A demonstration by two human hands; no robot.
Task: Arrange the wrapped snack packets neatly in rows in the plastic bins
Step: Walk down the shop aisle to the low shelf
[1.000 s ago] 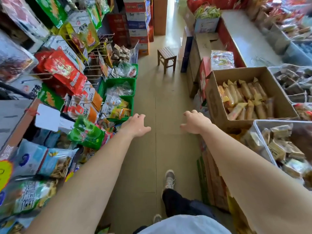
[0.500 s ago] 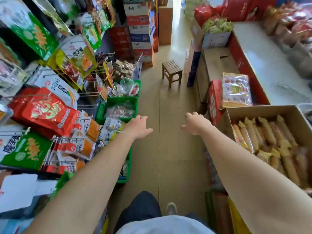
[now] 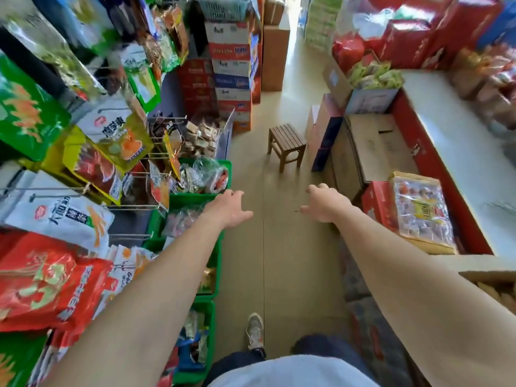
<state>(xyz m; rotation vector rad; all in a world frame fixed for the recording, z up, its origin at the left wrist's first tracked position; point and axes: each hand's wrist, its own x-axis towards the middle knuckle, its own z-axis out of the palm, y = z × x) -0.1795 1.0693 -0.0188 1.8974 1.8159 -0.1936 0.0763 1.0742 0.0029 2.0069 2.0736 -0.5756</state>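
My left hand (image 3: 229, 208) reaches forward over the aisle floor, beside the rim of a green plastic bin (image 3: 192, 197); its fingers are loosely bent and hold nothing. My right hand (image 3: 326, 203) is stretched out at the same height, fingers loosely curled, also holding nothing. Wrapped snack packets (image 3: 205, 174) lie in the green bins along the left. A cardboard box of wrapped snacks (image 3: 495, 291) shows only at the right edge, partly hidden behind my right arm.
Hanging snack bags (image 3: 117, 129) crowd the left rack. A small wooden stool (image 3: 286, 143) stands ahead in the aisle. On the right are cardboard cartons (image 3: 371, 146), a clear-wrapped box (image 3: 421, 210) and a white counter (image 3: 460, 152). Stacked cartons (image 3: 231, 65) stand at the back.
I have walked forward along the aisle: the stool and the green bins are closer. The open snack box and the clear bins have slid back out of view on the right. Both hands stay outstretched.
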